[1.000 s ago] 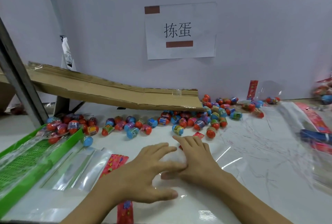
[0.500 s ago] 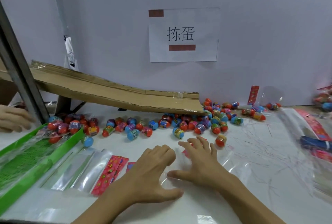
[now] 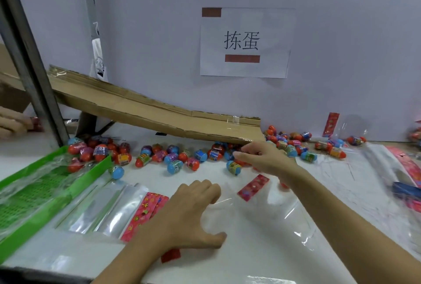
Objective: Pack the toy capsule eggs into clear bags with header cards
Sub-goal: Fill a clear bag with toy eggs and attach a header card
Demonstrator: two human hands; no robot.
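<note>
A clear bag (image 3: pixel 262 213) lies flat at centre frame, its long axis running from lower right to upper left, its red header card (image 3: pixel 252 184) at the far end pointing toward a scatter of toy capsule eggs (image 3: pixel 175 158). The left hand (image 3: pixel 189 213) rests on the bag's near edge, fingers loosely curled, thumb spread. The right hand (image 3: pixel 264 156) reaches among the eggs with fingers bent; whether it holds one cannot be told. A stack of bags (image 3: pixel 109 210) sits lower left beside a green tray (image 3: pixel 45 192). The cardboard ramp (image 3: pixel 148 110) hides further eggs. The white surface (image 3: pixel 250 261) is blurred at far right.
</note>
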